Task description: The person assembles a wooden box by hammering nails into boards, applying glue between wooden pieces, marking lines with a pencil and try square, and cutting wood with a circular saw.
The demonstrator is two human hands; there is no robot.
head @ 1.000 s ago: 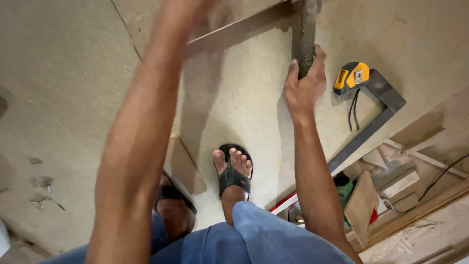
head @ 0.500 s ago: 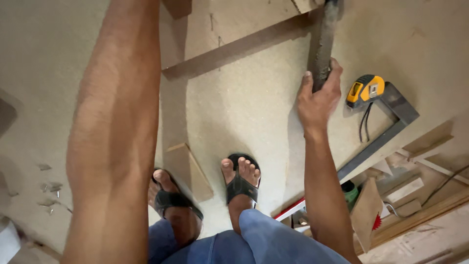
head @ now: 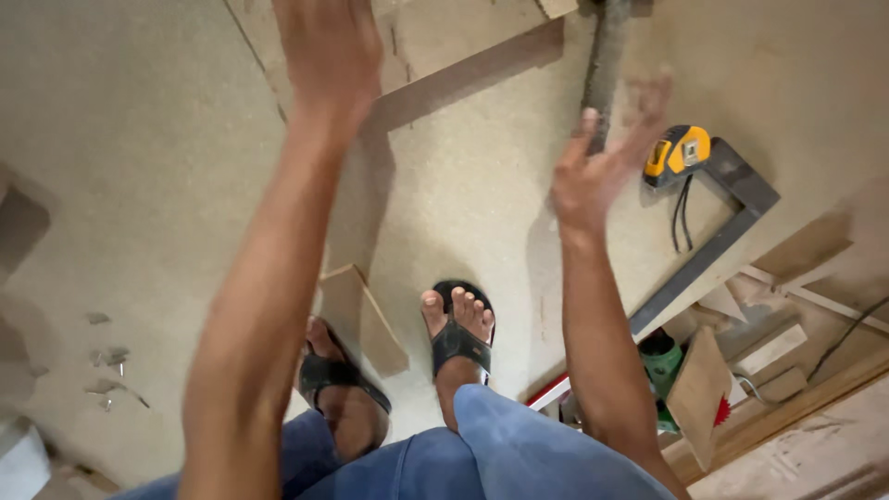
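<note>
Above a big pale board [head: 157, 167] lying flat under the person's feet, both bare arms reach forward. Left hand [head: 329, 46] is raised near the top edge of the view, over a strip of wood [head: 463, 79] that runs slantwise across the board; it holds nothing, its fingers look loosely extended, though the tips are cut off by the frame so I cannot tell exactly how far they spread. Right hand [head: 597, 167] is open with fingers fanned apart, blurred, and grips nothing. It sits just beside the lower end of a long grey bar [head: 604, 74] that runs up toward the top of the view; whether a fingertip touches the bar cannot be told from the blur.

Near that hand, to its right, a yellow and black tape measure [head: 678, 153] lies on the board, with a black cord [head: 683, 218] trailing below it. A dark metal square [head: 718, 236] lies beside the tape, one leg angled down along the board's edge.

Down below, two feet in black sandals [head: 458, 338] stand on the board, with blue jeans [head: 528, 454] at the bottom. A small wedge-shaped offcut [head: 361, 319] lies between the feet. Off the board's right edge sit scraps of wood [head: 699, 393], a green bottle [head: 662, 356] and a red-edged strip [head: 548, 393].
</note>
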